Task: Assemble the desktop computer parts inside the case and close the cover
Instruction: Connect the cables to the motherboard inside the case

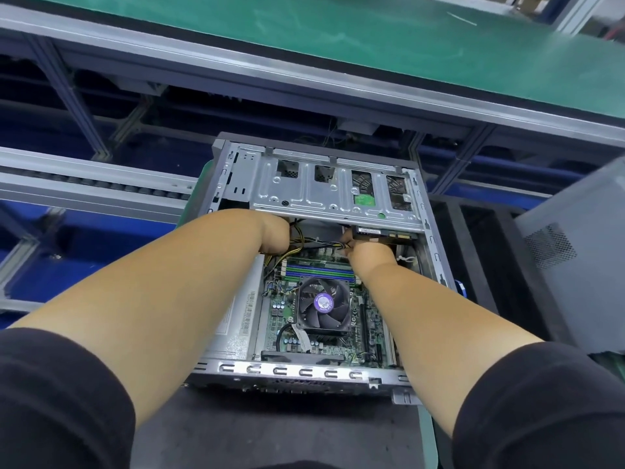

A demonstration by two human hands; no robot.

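Inside the open case [314, 265], lying on its side right in front of you, both your hands were reaching under the metal drive cage [331, 187] at the far end. Your right hand [367, 253] was curled around a bundle of yellow and black cables [333, 246], with a flat drive [384, 231] just beyond your fingertips. Your left hand [275, 236] had its fingers tucked under the cage edge, so whether they were clenched or loose could not be told; more yellow cables [287, 253] ran out just below it.

You looked to be plugging power into that drive. A clean job would likely have meant lining the plug up square, pushing it straight in, and keeping the slack cable away from the cooler fan [323, 308], which sat on the green board [280, 316] nearer to you than your fingers.

Beyond your fingertips, past the case, a green belt [372, 52] ran across on a grey metal frame [236, 59]. Off to the right of your right hand leaned a grey panel [575, 258] with a vent grille, possibly the cover, not yet fitted. The case rested on a dark work surface [270, 431].
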